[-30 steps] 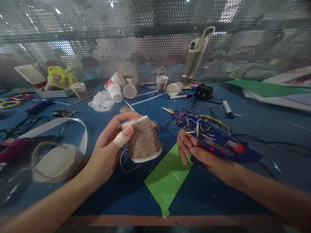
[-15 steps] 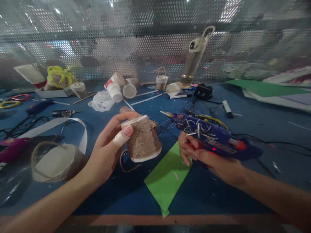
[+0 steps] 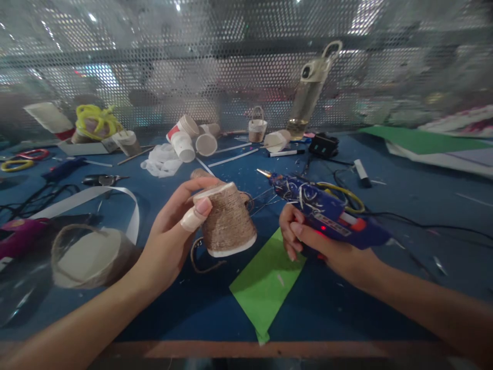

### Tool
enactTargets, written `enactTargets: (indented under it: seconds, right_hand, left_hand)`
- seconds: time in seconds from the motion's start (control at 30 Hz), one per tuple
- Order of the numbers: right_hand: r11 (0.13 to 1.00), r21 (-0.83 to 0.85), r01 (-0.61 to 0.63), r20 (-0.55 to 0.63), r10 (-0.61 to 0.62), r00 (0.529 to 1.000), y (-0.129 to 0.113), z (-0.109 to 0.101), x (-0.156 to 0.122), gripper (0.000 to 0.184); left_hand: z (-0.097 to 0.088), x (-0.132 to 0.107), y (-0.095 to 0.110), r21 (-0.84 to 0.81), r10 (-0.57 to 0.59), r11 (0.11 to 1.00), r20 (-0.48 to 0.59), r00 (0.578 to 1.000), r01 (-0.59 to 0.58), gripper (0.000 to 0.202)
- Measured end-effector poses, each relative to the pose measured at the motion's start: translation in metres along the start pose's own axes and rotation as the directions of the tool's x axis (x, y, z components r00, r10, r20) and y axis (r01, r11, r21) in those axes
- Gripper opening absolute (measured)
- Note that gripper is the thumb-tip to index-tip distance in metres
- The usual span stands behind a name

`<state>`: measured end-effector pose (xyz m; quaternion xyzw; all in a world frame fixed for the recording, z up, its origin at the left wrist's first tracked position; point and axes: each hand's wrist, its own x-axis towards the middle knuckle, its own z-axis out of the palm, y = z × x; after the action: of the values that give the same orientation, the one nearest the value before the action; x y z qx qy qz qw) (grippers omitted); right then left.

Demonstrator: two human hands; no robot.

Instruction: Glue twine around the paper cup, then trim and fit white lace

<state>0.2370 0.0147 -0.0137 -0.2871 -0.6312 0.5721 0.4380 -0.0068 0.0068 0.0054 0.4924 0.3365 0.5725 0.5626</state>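
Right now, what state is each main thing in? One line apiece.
Left hand: gripping twine-wrapped cup
Twine-wrapped cup: tilted
Right hand: gripping glue gun
Glue gun: red light lit
Green paper: lying on the table
Bottle: standing
Centre-back basket: upright
Central white cups: tipped over

The head camera looks down across the table (image 3: 185,313).

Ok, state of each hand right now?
Left hand: closed, holding the twine-wrapped cup.
Right hand: closed, holding the blue glue gun.
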Motion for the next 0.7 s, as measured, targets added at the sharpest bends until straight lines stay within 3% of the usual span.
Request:
enactTargets:
  seconds: [0.27, 0.4, 0.7]
  right_hand:
    - [0.98, -0.088, -0.178, -0.207, 0.157, 0.966, -0.0086, 0.0112, 0.0045, 0.029]
    - [0.984, -0.066, -0.165, -0.253, 0.143, 0.957, -0.0076, 0.011, 0.0027, 0.028]
    - [0.99, -0.142, -0.02, -0.205, -0.01, 0.979, -0.0053, 0.0062, 0.0, 0.023]
  left_hand:
    - [-0.0006, -0.0003, 0.0, 0.017, 0.012, 1.0, -0.026, 1.0, -0.012, 0.025]
    - [-0.0003, -0.0001, 0.0008, -0.004, 0.019, 1.0, -0.024, 1.0, -0.019, 0.024]
    - [0.0001, 0.0001, 0.0025, 0.026, 0.018, 1.0, -0.032, 0.999, -0.017, 0.024]
